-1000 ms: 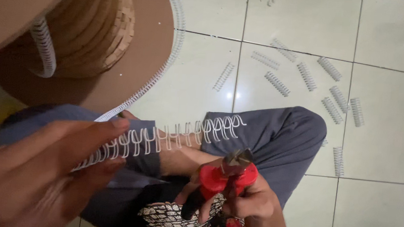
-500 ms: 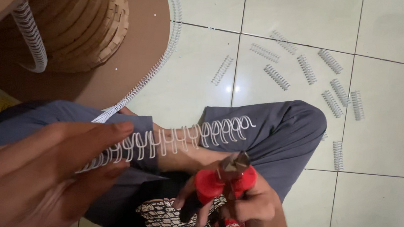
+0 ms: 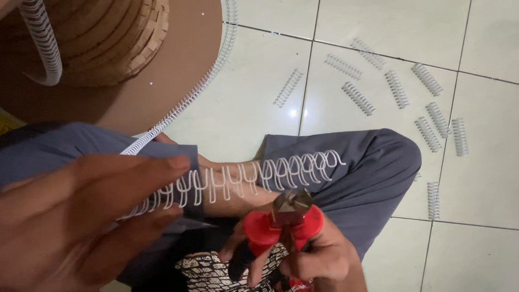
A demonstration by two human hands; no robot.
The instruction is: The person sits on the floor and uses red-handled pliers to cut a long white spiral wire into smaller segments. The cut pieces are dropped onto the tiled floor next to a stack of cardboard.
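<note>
Jutting rightward from left hand [image 3: 59, 222] grip: wire coil [image 3: 250, 179].

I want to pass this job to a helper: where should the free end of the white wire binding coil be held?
Probably best pinched across its looped spine, near the free tip of the white wire binding coil, coming from above. The strip lies nearly flat over the knee, loops open sideways, and the left hand already holds the other end while the right hand grips red-handled cutters.
</note>
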